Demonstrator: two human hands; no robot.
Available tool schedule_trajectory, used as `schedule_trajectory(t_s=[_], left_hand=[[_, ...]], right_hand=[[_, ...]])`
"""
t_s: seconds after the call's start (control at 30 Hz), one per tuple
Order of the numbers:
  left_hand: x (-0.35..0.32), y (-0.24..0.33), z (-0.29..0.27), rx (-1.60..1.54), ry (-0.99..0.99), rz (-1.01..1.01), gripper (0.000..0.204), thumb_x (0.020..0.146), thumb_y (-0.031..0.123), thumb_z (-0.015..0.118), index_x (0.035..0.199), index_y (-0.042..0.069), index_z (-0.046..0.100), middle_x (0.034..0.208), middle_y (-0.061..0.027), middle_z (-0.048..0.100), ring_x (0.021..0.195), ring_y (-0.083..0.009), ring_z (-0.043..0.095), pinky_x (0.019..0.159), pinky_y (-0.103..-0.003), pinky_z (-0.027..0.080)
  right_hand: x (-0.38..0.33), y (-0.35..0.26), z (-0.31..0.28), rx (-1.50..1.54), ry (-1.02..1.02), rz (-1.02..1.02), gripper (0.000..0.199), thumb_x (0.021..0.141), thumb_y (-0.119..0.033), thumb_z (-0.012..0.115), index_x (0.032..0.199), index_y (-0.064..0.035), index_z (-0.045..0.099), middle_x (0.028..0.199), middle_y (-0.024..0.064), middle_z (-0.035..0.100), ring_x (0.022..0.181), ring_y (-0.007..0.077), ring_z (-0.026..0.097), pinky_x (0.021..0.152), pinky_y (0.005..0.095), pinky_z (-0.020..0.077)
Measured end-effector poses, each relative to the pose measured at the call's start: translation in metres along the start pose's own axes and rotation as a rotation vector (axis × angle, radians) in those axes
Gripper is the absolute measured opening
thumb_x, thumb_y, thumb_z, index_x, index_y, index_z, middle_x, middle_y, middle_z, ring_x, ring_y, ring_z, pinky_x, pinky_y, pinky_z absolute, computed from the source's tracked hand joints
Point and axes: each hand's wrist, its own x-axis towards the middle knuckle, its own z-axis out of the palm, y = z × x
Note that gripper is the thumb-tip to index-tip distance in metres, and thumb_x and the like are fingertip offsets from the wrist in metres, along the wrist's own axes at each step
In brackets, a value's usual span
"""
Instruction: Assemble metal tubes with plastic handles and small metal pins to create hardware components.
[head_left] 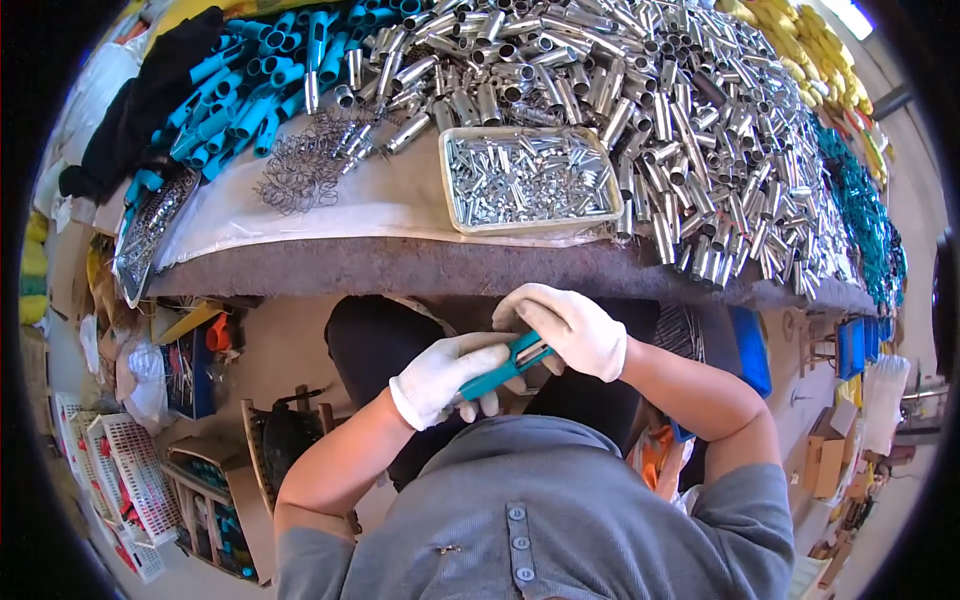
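Both gloved hands closed on one teal handle piece (505, 366), held over the lap just below the desk edge (420, 268). Left hand (447, 377) fingers wrap its lower end, right hand (568, 326) fingers pinch the upper end. Above the fingers: tray of small metal parts (528, 179). Beyond that, heap of metal tubes (690, 110). Upper left of fingers: teal handles (245, 85), wire springs (305, 165).

Both hands, the left hand (445, 377) and the right hand (570, 325), wear white gloves around a teal handle (505, 365). The tubes (690, 110) are shiny silver, the tray (528, 180) is cream, the plastic grips (240, 95) are bright blue, the shirt (530, 510) is grey.
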Motion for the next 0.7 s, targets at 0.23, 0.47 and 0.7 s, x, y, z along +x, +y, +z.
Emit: schedule_trajectory(t_s=[0.23, 0.47, 0.7], left_hand=[[0.005, -0.018, -0.011, -0.29, -0.204, 0.064, 0.061, 0.09, 0.043, 0.058, 0.132, 0.002, 0.043, 0.08, -0.0083, 0.056, 0.044, -0.0054, 0.04, 0.035, -0.016, 0.027], [0.007, -0.006, -0.024, -0.459, 0.0, 0.239, 0.052, 0.092, 0.04, 0.056, 0.132, 0.009, 0.046, 0.079, -0.0062, 0.057, 0.045, -0.0045, 0.036, 0.037, -0.015, 0.026], [0.007, -0.004, -0.026, -0.554, 0.109, 0.284, 0.034, 0.096, 0.039, 0.048, 0.117, 0.013, 0.049, 0.081, -0.0091, 0.054, 0.042, -0.006, 0.035, 0.032, -0.016, 0.026]], right_hand=[[0.015, -0.017, -0.012, -0.027, -0.189, -0.023, 0.02, 0.095, -0.013, 0.045, 0.106, -0.0023, 0.059, 0.093, 0.0112, 0.064, 0.087, 0.0234, 0.063, 0.081, 0.0335, 0.0495], [0.082, -0.001, -0.066, -0.718, 0.238, 0.119, 0.023, 0.084, -0.024, 0.061, 0.098, -0.0071, 0.063, 0.093, 0.0128, 0.064, 0.087, 0.0308, 0.062, 0.079, 0.0378, 0.0495], [0.091, 0.014, -0.067, -0.76, 0.223, 0.08, 0.016, 0.081, -0.023, 0.061, 0.088, -0.0091, 0.065, 0.093, 0.0112, 0.062, 0.085, 0.0298, 0.062, 0.078, 0.038, 0.0493]])
